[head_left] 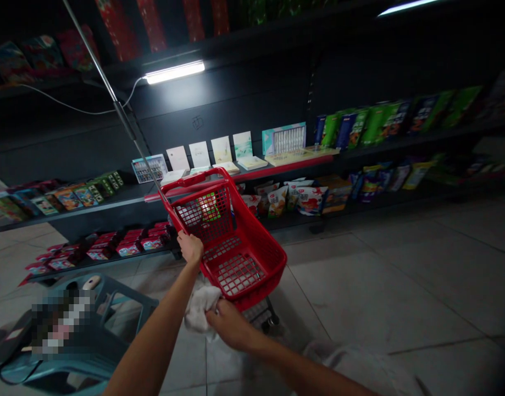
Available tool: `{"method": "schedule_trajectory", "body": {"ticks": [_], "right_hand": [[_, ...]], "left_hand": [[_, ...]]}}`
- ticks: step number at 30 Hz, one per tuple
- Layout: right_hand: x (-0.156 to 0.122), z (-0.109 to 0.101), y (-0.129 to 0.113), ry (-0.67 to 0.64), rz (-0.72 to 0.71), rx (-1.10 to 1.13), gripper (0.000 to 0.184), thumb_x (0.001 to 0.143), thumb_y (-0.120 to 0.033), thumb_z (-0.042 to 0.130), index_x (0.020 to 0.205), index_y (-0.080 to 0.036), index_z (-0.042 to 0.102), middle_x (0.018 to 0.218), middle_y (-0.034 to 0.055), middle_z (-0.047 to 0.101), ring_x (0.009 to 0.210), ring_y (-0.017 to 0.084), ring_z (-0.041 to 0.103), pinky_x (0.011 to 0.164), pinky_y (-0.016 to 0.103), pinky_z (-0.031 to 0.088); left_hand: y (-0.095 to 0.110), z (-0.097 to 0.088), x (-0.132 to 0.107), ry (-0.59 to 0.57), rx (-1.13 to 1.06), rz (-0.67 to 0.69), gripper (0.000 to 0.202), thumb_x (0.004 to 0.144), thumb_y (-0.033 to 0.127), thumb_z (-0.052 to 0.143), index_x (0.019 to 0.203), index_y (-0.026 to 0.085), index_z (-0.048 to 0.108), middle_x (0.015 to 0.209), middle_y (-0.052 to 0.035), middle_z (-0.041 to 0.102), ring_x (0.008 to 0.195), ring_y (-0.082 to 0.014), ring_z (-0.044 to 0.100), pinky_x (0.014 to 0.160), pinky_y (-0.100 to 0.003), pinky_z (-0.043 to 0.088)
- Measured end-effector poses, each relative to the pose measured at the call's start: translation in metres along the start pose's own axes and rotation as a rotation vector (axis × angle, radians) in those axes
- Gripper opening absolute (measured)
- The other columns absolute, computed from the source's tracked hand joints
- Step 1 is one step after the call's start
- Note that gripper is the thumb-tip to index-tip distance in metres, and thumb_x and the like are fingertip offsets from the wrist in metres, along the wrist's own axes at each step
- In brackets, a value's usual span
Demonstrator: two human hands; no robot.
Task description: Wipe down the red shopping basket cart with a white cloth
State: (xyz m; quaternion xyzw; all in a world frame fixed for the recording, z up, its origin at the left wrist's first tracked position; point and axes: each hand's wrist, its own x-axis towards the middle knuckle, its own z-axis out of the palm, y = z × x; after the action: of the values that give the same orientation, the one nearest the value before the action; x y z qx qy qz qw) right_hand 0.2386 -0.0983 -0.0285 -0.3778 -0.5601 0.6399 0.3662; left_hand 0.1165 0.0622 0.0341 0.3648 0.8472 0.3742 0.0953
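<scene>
A red plastic shopping basket (252, 247) on small wheels stands tilted on the tiled floor in front of me. My left hand (190, 247) grips its near rim on the left side. My right hand (227, 324) presses a white cloth (200, 308) against the basket's outer lower wall. A metal pull handle (128, 124) rises from the basket toward the upper left. Inside the basket there is only its grid bottom.
Dark store shelves (277, 165) run across the back, holding snack bags, green boxes, notebooks and red packets. A teal plastic stool (112, 319) stands at the lower left. Light grey floor tiles (400, 286) spread to the right.
</scene>
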Motion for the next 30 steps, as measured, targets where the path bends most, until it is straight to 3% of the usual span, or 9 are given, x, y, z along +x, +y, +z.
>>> {"method": "schedule_trajectory", "body": {"ticks": [4, 9, 11, 13, 14, 17, 19, 24, 30], "right_hand": [[-0.02, -0.024, -0.025, -0.041, -0.088, -0.246, 0.017, 0.077, -0.023, 0.056, 0.086, -0.015, 0.068, 0.079, 0.0024, 0.068, 0.076, 0.018, 0.06, 0.068, 0.025, 0.045], [-0.016, -0.094, -0.064, 0.398, -0.308, -0.375, 0.046, 0.079, -0.022, 0.055, 0.124, -0.017, 0.06, 0.11, 0.0081, 0.07, 0.098, 0.022, 0.063, 0.088, 0.032, 0.049], [-0.013, -0.124, -0.075, 0.531, -0.432, -0.527, 0.047, 0.08, -0.019, 0.053, 0.127, -0.018, 0.06, 0.118, 0.0107, 0.068, 0.107, 0.024, 0.061, 0.096, 0.035, 0.047], [-0.013, -0.146, -0.08, 0.51, -0.552, -0.718, 0.042, 0.081, -0.013, 0.049, 0.119, -0.019, 0.066, 0.122, 0.012, 0.067, 0.114, 0.025, 0.058, 0.102, 0.038, 0.044], [-0.013, -0.152, -0.08, 0.425, -0.602, -0.807, 0.04, 0.082, -0.01, 0.048, 0.115, -0.02, 0.068, 0.123, 0.0113, 0.067, 0.117, 0.025, 0.056, 0.104, 0.039, 0.042], [-0.019, -0.149, -0.076, 0.037, -0.636, -1.021, 0.035, 0.083, -0.007, 0.05, 0.105, -0.022, 0.072, 0.116, 0.0067, 0.071, 0.112, 0.022, 0.057, 0.102, 0.037, 0.041], [-0.023, -0.135, -0.074, -0.129, -0.599, -1.128, 0.026, 0.084, -0.01, 0.055, 0.1, -0.022, 0.071, 0.11, 0.0062, 0.072, 0.108, 0.022, 0.058, 0.099, 0.037, 0.04], [-0.033, -0.108, -0.082, -0.187, -0.587, -1.184, 0.012, 0.082, -0.028, 0.068, 0.092, -0.021, 0.067, 0.106, 0.0061, 0.07, 0.105, 0.023, 0.058, 0.099, 0.038, 0.037], [-0.033, -0.105, -0.082, -0.213, -0.667, -1.131, 0.035, 0.079, -0.052, 0.076, 0.088, -0.02, 0.067, 0.099, 0.0052, 0.07, 0.097, 0.021, 0.059, 0.092, 0.034, 0.04]], "left_hand": [[-0.011, -0.005, 0.013, -0.001, 0.001, 0.058, 0.035, 0.099, 0.024, 0.043, 0.134, 0.018, 0.046, 0.141, -0.0191, 0.056, 0.126, -0.0304, 0.062, 0.099, -0.042, 0.052], [-0.022, -0.009, 0.032, -0.013, 0.012, 0.135, 0.033, 0.097, 0.02, 0.047, 0.13, 0.017, 0.049, 0.137, -0.0185, 0.059, 0.129, -0.0267, 0.06, 0.102, -0.038, 0.05], [-0.025, -0.009, 0.038, -0.017, 0.018, 0.159, 0.032, 0.097, 0.02, 0.047, 0.129, 0.016, 0.05, 0.135, -0.0183, 0.061, 0.128, -0.0256, 0.06, 0.103, -0.037, 0.049], [-0.027, -0.009, 0.043, -0.02, 0.024, 0.177, 0.03, 0.097, 0.02, 0.047, 0.127, 0.016, 0.051, 0.132, -0.0183, 0.063, 0.126, -0.0251, 0.061, 0.103, -0.036, 0.049], [-0.029, -0.008, 0.045, -0.022, 0.027, 0.186, 0.029, 0.097, 0.02, 0.048, 0.126, 0.016, 0.052, 0.131, -0.0182, 0.064, 0.124, -0.0249, 0.062, 0.102, -0.036, 0.049], [-0.032, -0.006, 0.051, -0.024, 0.035, 0.207, 0.027, 0.097, 0.021, 0.049, 0.124, 0.016, 0.052, 0.13, -0.018, 0.064, 0.122, -0.0243, 0.063, 0.102, -0.036, 0.049], [-0.035, -0.006, 0.055, -0.026, 0.038, 0.22, 0.027, 0.097, 0.021, 0.049, 0.124, 0.016, 0.053, 0.13, -0.0177, 0.065, 0.122, -0.024, 0.063, 0.103, -0.035, 0.049], [-0.045, -0.009, 0.067, -0.054, 0.041, 0.266, 0.028, 0.097, 0.021, 0.049, 0.124, 0.016, 0.053, 0.128, -0.0155, 0.067, 0.121, -0.0229, 0.065, 0.104, -0.033, 0.048], [-0.061, -0.025, 0.08, -0.103, 0.049, 0.324, 0.028, 0.097, 0.024, 0.05, 0.124, 0.017, 0.054, 0.123, -0.0136, 0.071, 0.112, -0.0218, 0.069, 0.1, -0.032, 0.05]]}}
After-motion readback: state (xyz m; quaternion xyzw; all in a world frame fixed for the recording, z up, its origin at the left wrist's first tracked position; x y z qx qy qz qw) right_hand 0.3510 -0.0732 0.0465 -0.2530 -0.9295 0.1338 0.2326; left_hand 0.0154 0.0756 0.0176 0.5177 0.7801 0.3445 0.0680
